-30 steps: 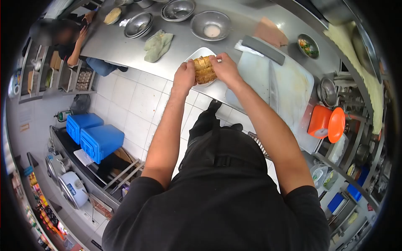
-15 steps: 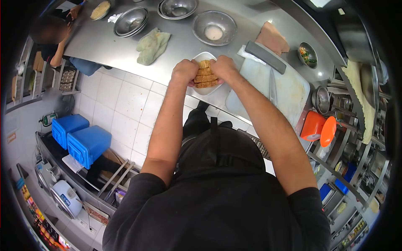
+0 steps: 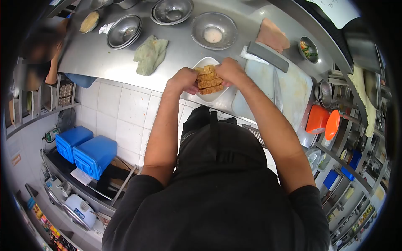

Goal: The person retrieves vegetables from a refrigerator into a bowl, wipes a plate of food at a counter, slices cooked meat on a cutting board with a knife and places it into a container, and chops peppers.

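Note:
Golden-brown fried slices [image 3: 210, 86] lie in a stacked row in a white dish [image 3: 208, 61] near the counter's front edge. My left hand [image 3: 184, 80] curls its fingers against the left side of the slices. From the other side, my right hand [image 3: 231, 72] presses its bent fingers on their right ends. Parts of the dish rim are hidden behind both hands. Right of the dish lies a white cutting board [image 3: 295, 85], with a knife [image 3: 277, 90] on it and a grey flat-sided block [image 3: 268, 56] across its far edge.
A metal bowl with whitish contents [image 3: 224, 21] stands beyond the dish. A green cloth [image 3: 150, 54] and stacked bowls [image 3: 124, 31] are to the left. Raw meat [image 3: 272, 35], a small bowl of vegetables [image 3: 308, 48] and an orange scale [image 3: 317, 119] are at right. A person [image 3: 52, 75] stands far left.
My view has shifted slightly. Both hands remain at the dish, and the upper slices now sit less evenly, with one end piece turned. The person at far left has moved a little.

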{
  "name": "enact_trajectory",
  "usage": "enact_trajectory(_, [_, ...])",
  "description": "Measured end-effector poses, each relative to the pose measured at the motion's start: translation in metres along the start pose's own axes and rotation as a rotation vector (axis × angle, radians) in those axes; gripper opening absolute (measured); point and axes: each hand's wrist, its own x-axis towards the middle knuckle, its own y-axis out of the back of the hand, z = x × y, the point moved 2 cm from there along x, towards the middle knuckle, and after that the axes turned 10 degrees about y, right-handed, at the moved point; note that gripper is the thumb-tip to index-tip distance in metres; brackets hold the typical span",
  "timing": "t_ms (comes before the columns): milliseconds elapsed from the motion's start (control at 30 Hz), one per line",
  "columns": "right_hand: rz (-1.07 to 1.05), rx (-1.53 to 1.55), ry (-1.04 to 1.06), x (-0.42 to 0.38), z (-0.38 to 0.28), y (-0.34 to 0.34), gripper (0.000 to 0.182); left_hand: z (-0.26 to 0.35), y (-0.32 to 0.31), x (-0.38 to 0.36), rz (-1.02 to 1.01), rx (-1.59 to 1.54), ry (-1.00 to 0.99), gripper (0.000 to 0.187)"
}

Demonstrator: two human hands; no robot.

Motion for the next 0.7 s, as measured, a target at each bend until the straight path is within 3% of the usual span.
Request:
enact_trajectory(67, [-0.07,-0.07,-0.008,-0.001,0.003,0.001,0.031,0.001,0.0,0.004,-0.008,0.036,-0.006,0.044])
enact_trajectory(167, [0.056,-0.355,0.098,-0.007,0.0,-0.001,0.029,0.002,-0.001,0.004,0.021,0.049,-0.004,0.042])
enact_trajectory(333, [0.172,-0.426,0.135,-0.022,-0.001,0.007,0.034,0.003,0.004,-0.008,0.133,0.159,-0.066,0.041])
enact_trajectory(433, [0.262,-0.379,0.16,-0.03,0.028,0.014,0.036,-0.001,0.027,-0.037,0.329,0.18,-0.146,0.035])
enact_trajectory(467, [0.29,-0.355,0.16,-0.031,0.039,0.012,0.037,-0.013,0.045,-0.028,0.561,0.276,-0.252,0.032])
enact_trajectory(500, [0.191,-0.193,0.123,-0.034,0.045,0.008,0.035,-0.028,0.063,-0.017,0.792,0.374,-0.362,0.032])
enact_trajectory(567, [0.01,0.144,0.044,-0.041,0.058,-0.002,0.032,-0.039,0.087,-0.017,1.156,0.449,-0.344,0.046])
enact_trajectory(633, [0.009,0.263,0.069,-0.034,0.073,-0.022,0.029,-0.041,0.098,-0.006,1.145,0.637,-0.23,0.056])
enact_trajectory(667, [0.038,0.323,0.071,-0.032,0.075,-0.03,0.029,-0.056,0.102,0.019,1.22,0.686,-0.352,0.046])
enact_trajectory(700, [0.068,0.385,0.074,-0.032,0.075,-0.036,0.03,-0.057,0.105,0.028,1.206,0.674,-0.348,0.044])
